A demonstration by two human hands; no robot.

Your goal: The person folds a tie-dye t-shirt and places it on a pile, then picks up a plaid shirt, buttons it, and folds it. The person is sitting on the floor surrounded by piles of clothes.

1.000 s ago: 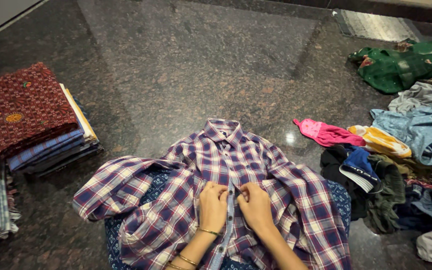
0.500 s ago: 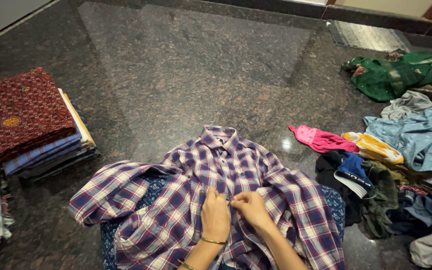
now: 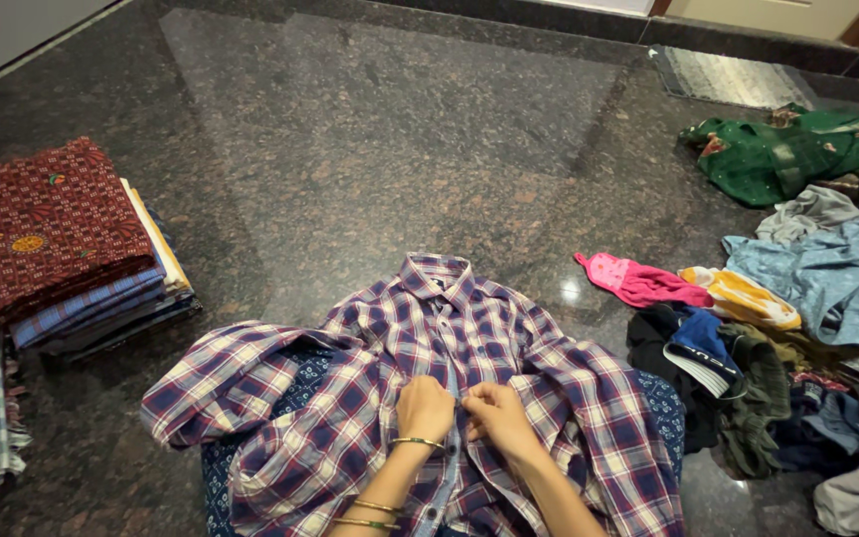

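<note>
- left hand (image 3: 424, 408) and right hand (image 3: 494, 418): both pinched together on the placket of the plaid shirt (image 3: 390, 388).
- shirt: light, limp cloth; probably best gripped at its edges.

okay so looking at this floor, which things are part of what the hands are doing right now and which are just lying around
In hand:
plaid shirt, spread collar-up on the floor
left hand and right hand, both pinching its front placket

Lying about:
folded stack with a red patterned cloth on top
loose clothes pile
green garment
pink cloth
</note>
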